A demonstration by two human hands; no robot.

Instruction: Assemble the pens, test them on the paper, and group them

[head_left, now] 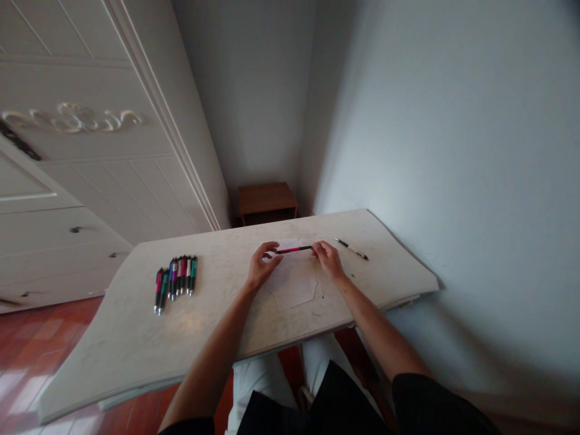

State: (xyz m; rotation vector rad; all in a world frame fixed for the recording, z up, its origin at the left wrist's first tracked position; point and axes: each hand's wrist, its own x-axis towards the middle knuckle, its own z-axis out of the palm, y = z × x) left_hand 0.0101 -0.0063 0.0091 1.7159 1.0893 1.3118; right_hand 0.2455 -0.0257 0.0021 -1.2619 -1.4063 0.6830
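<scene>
A pink and black pen is held level above a sheet of white paper. My right hand pinches its black right end between thumb and fingers. Around the pen's left end, my left hand has its thumb and fingers apart, and I see no firm grip there. To the right of my right hand lies a white and black pen, slanted on the table.
Several colourful pens lie side by side on the left of the white table. A white cabinet stands to the left, a small brown wooden stand beyond the far edge. A pale wall rises on the right.
</scene>
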